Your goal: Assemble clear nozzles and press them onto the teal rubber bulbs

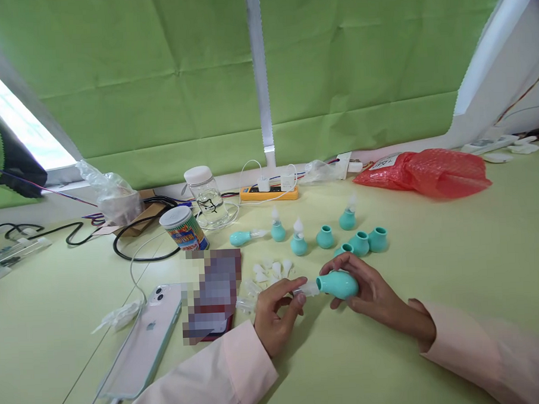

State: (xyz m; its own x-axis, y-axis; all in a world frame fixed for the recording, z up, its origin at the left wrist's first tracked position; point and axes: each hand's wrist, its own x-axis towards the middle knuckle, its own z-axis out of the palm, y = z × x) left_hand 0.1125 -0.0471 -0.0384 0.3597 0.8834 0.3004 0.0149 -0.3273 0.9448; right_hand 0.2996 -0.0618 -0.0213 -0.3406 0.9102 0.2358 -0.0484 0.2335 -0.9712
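Note:
My right hand point(367, 287) is closed around a teal squeeze bulb point(339, 284), its open mouth facing left. Between the thumb and fingers of my left hand point(278, 315) is a clear plastic tube point(309, 288), its end at the bulb's mouth; whether it sits inside I cannot tell. Just beyond my left hand lie several small white tips point(276, 268) and some clear tubes point(245, 304). Farther back stand several open teal bulbs, among them one bulb point(325, 237) near the middle. Others carry tips, such as the upright bulb point(299, 244) and the bulb lying on its side point(241, 238).
To the left lie a phone point(141, 338) on a cable and a blurred dark-red device point(215, 293). Behind them stand a printed can point(184, 229) and a clear jar point(207, 196). An orange power strip point(269, 193) and a red plastic bag point(447, 173) lie along the back.

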